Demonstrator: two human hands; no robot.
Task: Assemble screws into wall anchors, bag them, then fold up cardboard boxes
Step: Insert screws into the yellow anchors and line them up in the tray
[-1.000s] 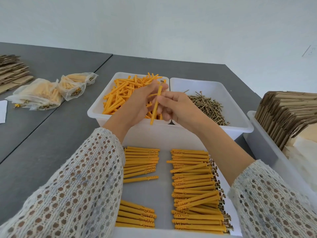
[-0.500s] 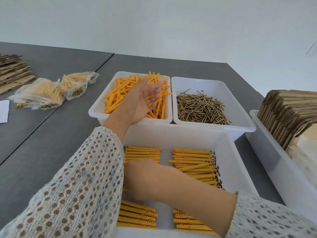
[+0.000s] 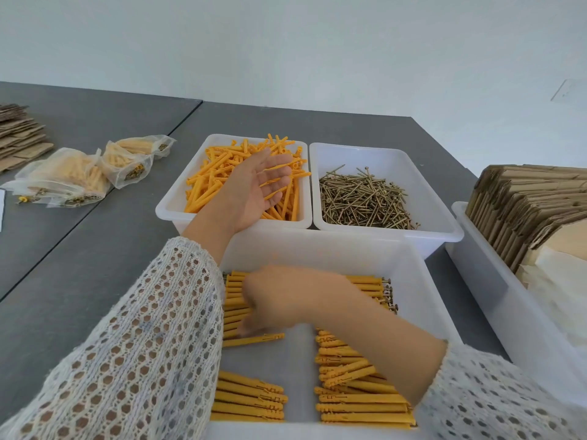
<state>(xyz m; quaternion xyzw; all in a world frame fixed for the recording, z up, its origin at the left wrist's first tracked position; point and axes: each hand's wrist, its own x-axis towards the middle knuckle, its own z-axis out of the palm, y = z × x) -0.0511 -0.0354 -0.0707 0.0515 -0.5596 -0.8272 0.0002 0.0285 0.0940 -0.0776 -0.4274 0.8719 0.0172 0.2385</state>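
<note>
The left hand [image 3: 257, 188] is held palm up over the anchor bin [image 3: 171, 208] at 12 o'clock, fingers [image 3: 279, 173] straight and slightly apart, holding nothing; loose anchors [image 3: 206, 182] fill the bin beneath it. The right hand [image 3: 286, 300] reaches across the near tray [image 3: 422, 281] toward 9 o'clock, motion-blurred, its fingers down among the upper-left row of assembled anchors [image 3: 362, 404]; whether they grip anything cannot be determined. One assembled anchor [image 3: 254, 340] lies alone just below that hand, slightly tilted. Further rows of assembled anchors lie side by side at the tray's lower left and along its right half, screw heads toward 3 o'clock. The screw bin [image 3: 444, 223], touching the anchor bin on its 3 o'clock side, holds a pile of screws [image 3: 365, 198]. Filled bags [image 3: 82, 176] lie on the surface [image 3: 95, 249] at 10 o'clock, with flat cardboard [image 3: 19, 134] stacked beyond them at the left edge. At 3 o'clock a long bin [image 3: 508, 300] holds folded cardboard blanks [image 3: 524, 198] standing on edge.
</note>
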